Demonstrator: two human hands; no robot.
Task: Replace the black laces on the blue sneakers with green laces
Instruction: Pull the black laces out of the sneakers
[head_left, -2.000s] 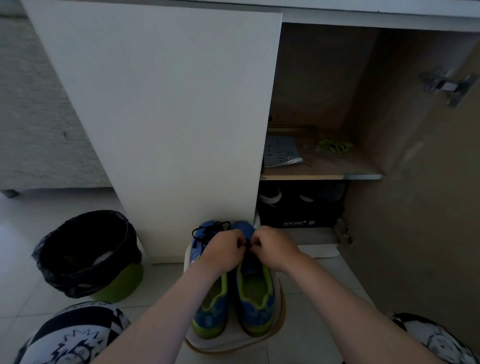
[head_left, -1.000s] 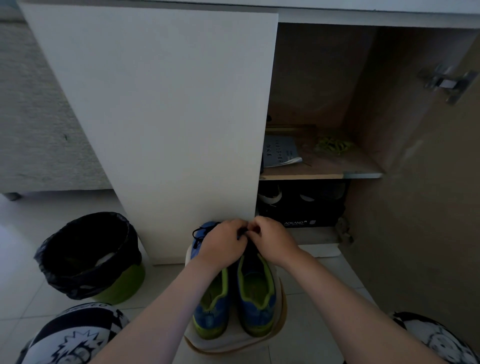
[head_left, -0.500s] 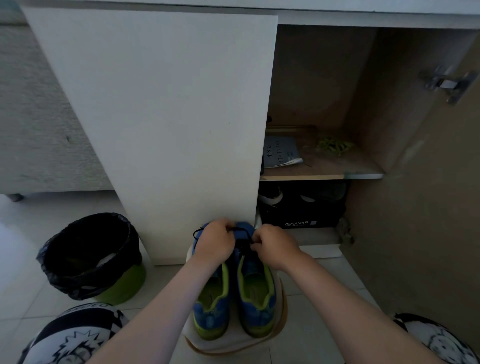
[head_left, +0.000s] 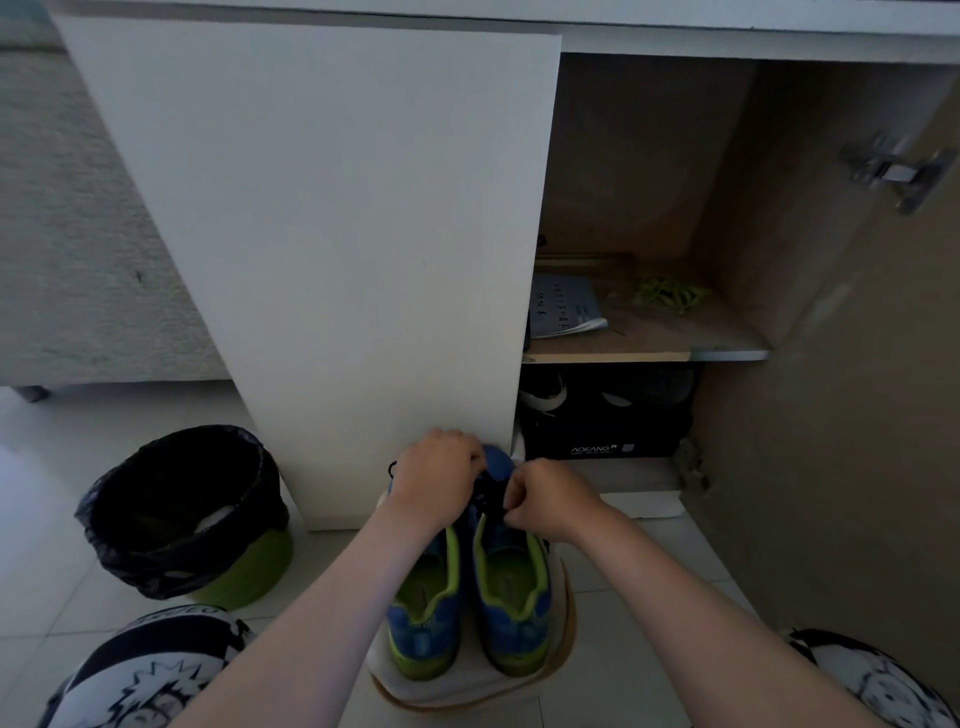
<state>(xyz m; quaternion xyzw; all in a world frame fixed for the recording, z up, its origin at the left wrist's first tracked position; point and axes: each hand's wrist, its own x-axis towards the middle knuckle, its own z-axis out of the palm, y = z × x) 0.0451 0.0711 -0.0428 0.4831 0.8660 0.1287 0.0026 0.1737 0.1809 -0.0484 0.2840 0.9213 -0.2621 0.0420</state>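
On floor mat (head_left: 467, 691), blue sneakers (head_left: 511, 618) toes toward cabinet (head_left: 337, 234); left hand (head_left: 439, 486), right hand (head_left: 550, 499) pinch black laces (head_left: 488, 491).

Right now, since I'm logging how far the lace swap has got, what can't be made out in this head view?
All in the head view:
Toe and eyelets of the left sneaker: covered by the left hand.
What the left hand grips: its fingers curl away from the camera.
The black laces: dark, half hidden between the left hand and the pinching right hand; eyelets freed unclear.
The green laces on the shelf: small tangle, count unclear.
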